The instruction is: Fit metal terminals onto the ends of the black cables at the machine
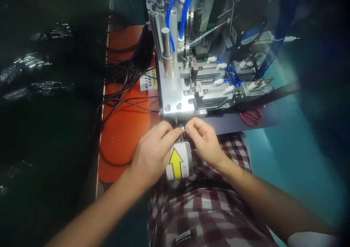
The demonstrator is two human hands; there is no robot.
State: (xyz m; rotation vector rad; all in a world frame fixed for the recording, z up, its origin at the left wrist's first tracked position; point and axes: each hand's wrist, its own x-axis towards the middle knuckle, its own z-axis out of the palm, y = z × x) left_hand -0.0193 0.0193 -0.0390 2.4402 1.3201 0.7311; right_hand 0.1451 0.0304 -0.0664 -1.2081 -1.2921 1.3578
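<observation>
A small bunch of thin wires (183, 130), a red strand among them, is held right at the front edge of the metal machine (175, 94), above the white arrow plate (179, 161). On one side it is pinched by the left hand (153, 150), its fingers closed narrowly on the wires; on the other it is met by the right hand (205, 141), whose thumb and forefinger are drawn together on the same bunch. Exactly what is gripped at the tips is too small to be made out.

Just below, the plate is marked with a big yellow arrow, pointed toward the machine, and it is partly covered by the left hand. Behind the hands, the machine is topped by an upright metal post (168, 57) and threaded with blue tubes (184, 19). Out to the right, red-handled scissors (251, 116) are seen lying on a dark surface (226, 124) beside the machine. Over to the left, the orange table (123, 130) is crossed by black cables (127, 72), with a yellow-and-white label (149, 80) seen by the machine's edge. Nearest the camera, checked clothing (207, 207) is seen beneath the forearms.
</observation>
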